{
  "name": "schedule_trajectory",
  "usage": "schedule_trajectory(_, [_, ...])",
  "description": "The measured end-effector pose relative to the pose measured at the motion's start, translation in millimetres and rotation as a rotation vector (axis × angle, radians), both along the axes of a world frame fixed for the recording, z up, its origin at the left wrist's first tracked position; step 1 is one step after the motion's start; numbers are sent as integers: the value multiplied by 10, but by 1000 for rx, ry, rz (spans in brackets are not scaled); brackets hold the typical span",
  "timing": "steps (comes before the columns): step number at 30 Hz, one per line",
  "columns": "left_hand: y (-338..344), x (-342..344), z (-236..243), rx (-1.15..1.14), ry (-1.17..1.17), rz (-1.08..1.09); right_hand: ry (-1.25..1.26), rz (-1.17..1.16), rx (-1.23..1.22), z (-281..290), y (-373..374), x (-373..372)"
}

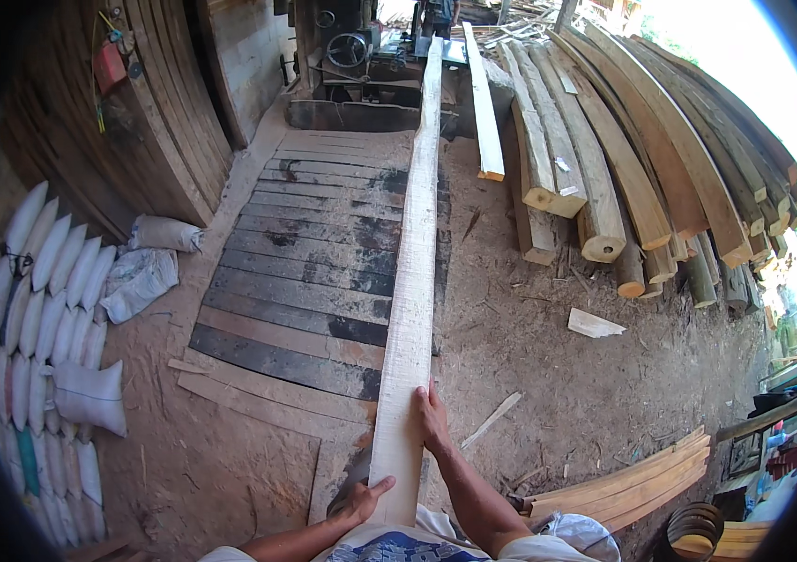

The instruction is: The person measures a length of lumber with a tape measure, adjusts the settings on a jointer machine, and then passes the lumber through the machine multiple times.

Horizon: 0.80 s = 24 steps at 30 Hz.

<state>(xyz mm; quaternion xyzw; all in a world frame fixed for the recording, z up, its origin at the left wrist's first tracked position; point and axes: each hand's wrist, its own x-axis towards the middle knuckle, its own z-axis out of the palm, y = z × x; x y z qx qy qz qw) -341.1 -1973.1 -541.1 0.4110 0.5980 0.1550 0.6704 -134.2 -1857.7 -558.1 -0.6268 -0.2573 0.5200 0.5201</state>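
A long pale sawn plank (408, 272) runs from my body straight ahead to the machine at the far end. My left hand (358, 503) grips its near end from the left side, the thumb lying over the top face. Somewhat farther along, my right hand (431, 419) clasps the right edge, also with the thumb on top. The fingers beneath the wood are mostly hidden. Beyond, the plank's far end reaches a sawing machine with a handwheel (347, 51), where another person (439, 19) stands, partly cut off by the frame.
A slatted wooden platform (300, 272) lies left of the plank. Another narrow board (484, 112) extends from the machine. Stacked timber beams (623, 159) fill the far right, with cut boards (628, 482) at near right. White sacks (52, 272) are piled along the left.
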Motion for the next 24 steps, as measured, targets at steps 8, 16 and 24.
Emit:
schedule_trajectory(8, [779, 271, 191, 24, 86, -50, 68, -8, 41, 52, 752, 264])
schedule_trajectory(16, [1553, 490, 494, -114, 7, -97, 45, -10, 17, 77, 1443, 473])
schedule_trajectory(24, [2104, 628, 231, -114, 79, -73, 60, -7, 21, 145, 2076, 629])
